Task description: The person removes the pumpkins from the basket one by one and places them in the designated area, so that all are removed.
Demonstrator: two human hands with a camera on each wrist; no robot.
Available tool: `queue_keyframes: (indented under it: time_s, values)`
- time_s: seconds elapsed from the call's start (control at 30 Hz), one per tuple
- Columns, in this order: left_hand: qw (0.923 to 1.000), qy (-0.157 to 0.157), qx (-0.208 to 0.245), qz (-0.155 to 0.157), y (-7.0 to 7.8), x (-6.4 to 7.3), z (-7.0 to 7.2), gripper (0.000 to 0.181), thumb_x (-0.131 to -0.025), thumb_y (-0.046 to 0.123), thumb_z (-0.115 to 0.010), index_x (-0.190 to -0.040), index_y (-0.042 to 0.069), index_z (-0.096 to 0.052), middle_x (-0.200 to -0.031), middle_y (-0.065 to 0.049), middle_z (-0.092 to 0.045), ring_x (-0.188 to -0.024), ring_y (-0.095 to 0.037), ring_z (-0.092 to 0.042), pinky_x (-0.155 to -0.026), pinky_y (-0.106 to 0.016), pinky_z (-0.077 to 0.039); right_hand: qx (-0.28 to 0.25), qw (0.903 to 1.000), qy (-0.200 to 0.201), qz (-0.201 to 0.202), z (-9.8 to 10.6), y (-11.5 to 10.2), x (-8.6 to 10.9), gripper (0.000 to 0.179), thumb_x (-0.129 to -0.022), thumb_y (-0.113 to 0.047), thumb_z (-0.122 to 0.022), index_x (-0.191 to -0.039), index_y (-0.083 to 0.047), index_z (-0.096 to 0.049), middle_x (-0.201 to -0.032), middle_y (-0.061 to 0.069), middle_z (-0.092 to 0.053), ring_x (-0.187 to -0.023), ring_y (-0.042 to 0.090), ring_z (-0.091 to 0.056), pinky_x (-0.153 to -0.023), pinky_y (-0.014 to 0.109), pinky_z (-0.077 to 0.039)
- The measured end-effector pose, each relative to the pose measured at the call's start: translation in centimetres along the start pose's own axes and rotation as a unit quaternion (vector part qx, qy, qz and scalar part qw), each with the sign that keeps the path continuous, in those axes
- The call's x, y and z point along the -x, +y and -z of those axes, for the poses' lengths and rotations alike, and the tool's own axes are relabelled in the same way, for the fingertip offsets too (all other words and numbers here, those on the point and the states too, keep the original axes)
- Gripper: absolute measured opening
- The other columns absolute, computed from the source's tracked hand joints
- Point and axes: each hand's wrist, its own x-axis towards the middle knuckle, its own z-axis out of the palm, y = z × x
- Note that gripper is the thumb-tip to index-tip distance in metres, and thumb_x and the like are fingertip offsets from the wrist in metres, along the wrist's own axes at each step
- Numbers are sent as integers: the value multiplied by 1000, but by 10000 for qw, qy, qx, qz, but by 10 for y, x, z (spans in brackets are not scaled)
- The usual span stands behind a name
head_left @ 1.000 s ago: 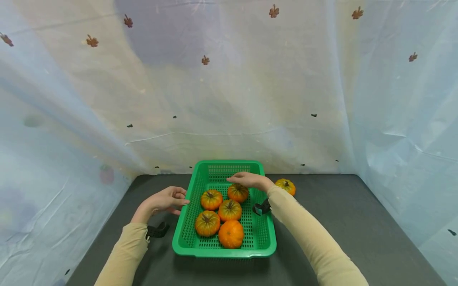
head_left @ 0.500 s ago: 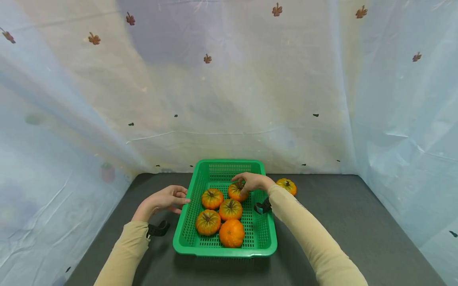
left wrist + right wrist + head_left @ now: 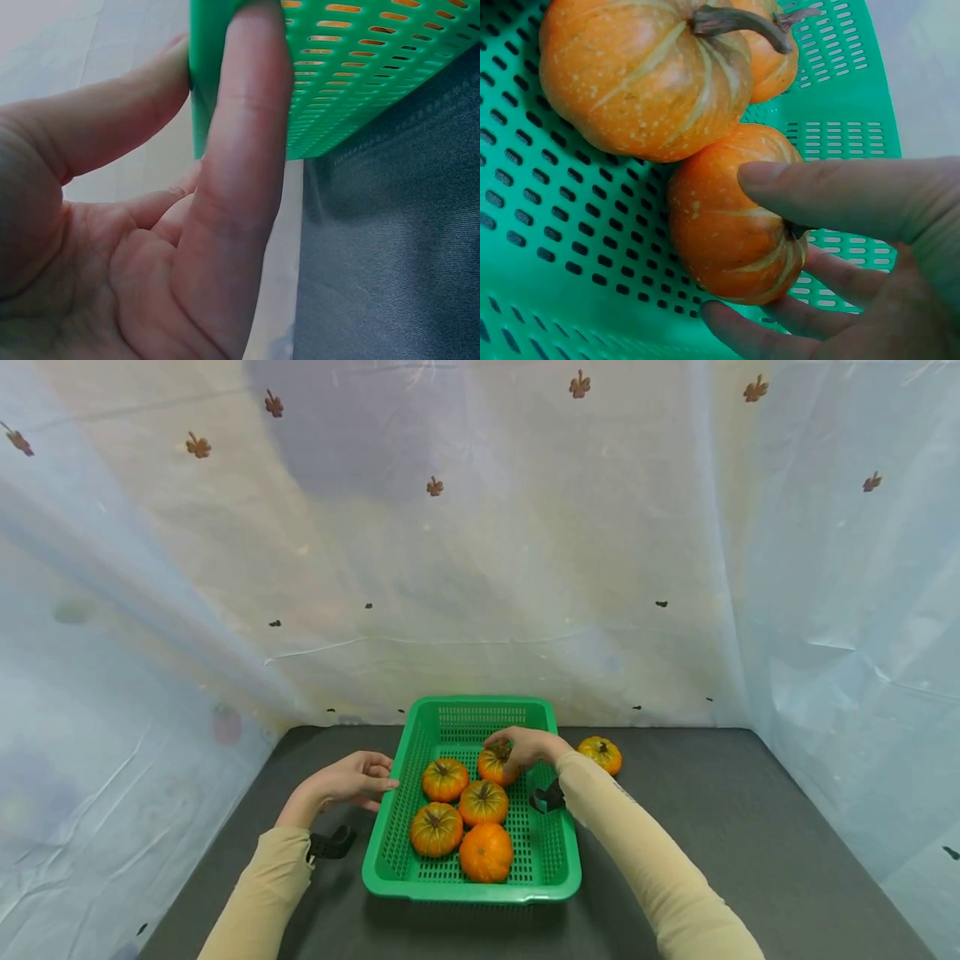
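Note:
A green plastic basket with slotted walls holds several small orange pumpkins. On its left side my left hand pinches the rim; the left wrist view shows the thumb on one side of the rim and the index finger on the other. Inside the basket, toward the back right, my right hand grips a pumpkin. In the right wrist view the thumb lies across this pumpkin near its stem, with the fingers around its far side. A larger pumpkin sits right beside it.
One more pumpkin stands on the dark tabletop, outside the basket at the back right, beyond the right sleeve. Pale plastic sheeting hangs behind the table and along both sides.
My right hand has come down from above the back-right pumpkin and closed its thumb and fingers around it. The left hand stays at the basket's rim.

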Motion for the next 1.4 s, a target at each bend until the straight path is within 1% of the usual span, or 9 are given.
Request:
queue_keyframes:
  time_s: [0.07,0.17,0.3,0.5,0.7,0.93,1.17,1.3,1.4]
  values:
    - [10000,-7,8,-8,-1,0,0,57,-93,20,-66,-132,-13,-39,-108,-16,-59,-97,-26,-62,-77,-43,-57,-83,10000,-41,-14,-1,-1,1,65,-83,9,-65,-142,-11,-46,-142,21,-34,-61,18,-34,-60,44,-29]
    - [10000,-13,8,-13,-2,-1,1,58,-93,20,-66,-132,-12,-39,-107,-16,-59,-96,-26,-62,-77,-42,-57,-98,9999,-97,-20,-3,-2,1,67,-83,11,-64,-142,-11,-45,-140,22,-35,-58,17,-29,-58,40,-29]
    - [10000,-34,23,-12,-4,-1,2,58,-92,21,-67,-131,-12,-40,-107,-16,-59,-96,-26,-63,-77,-42,-57,-58,9998,-161,-72,-4,-3,0,69,-82,13,-64,-143,-12,-45,-138,21,-37,-56,16,-29,-56,37,-29]
    - [10000,-72,-2,-50,-6,-2,2,58,-93,22,-66,-132,-12,-39,-108,-16,-60,-96,-26,-63,-78,-43,-57,-121,9994,-233,-239,-6,-1,-1,72,-80,13,-65,-143,-15,-44,-128,15,-41,-53,15,-25,-58,42,-26]
    - [10000,-14,40,-3,-6,-2,2,56,-92,21,-67,-130,-11,-42,-105,-15,-61,-95,-27,-63,-77,-43,-57,-61,9995,-252,-169,-7,-1,0,72,-82,14,-64,-143,-15,-42,-126,14,-44,-53,16,-26,-58,42,-27]
    - [10000,-3,50,-22,-6,-2,1,57,-92,22,-67,-130,-11,-42,-104,-15,-61,-94,-27,-64,-77,-43,-57,20,9995,-231,-218,-7,-1,1,70,-83,10,-66,-143,-15,-41,-136,15,-39,-70,22,-42,-61,43,-38]
    - [10000,-58,3,-69,-6,-2,1,58,-93,22,-67,-131,-12,-40,-105,-16,-60,-94,-25,-64,-77,-43,-57,200,9996,-138,-175,-8,-1,3,66,-82,4,-70,-140,-17,-45,-146,14,-30,-89,23,-50,-80,54,-48]
    - [10000,-21,19,-29,-6,-3,1,58,-92,22,-67,-131,-12,-40,-105,-16,-60,-94,-26,-64,-77,-43,-57,351,9993,-120,-76,-7,-3,4,63,-83,1,-71,-138,-18,-47,-145,16,-33,-94,23,-52,-83,53,-50]
    - [10000,4,49,-10,-6,-3,1,57,-92,22,-67,-130,-11,-41,-104,-15,-61,-94,-27,-64,-78,-43,-57,433,9990,-77,15,-5,-5,5,61,-84,0,-70,-137,-18,-47,-140,15,-38,-92,23,-52,-80,50,-51]
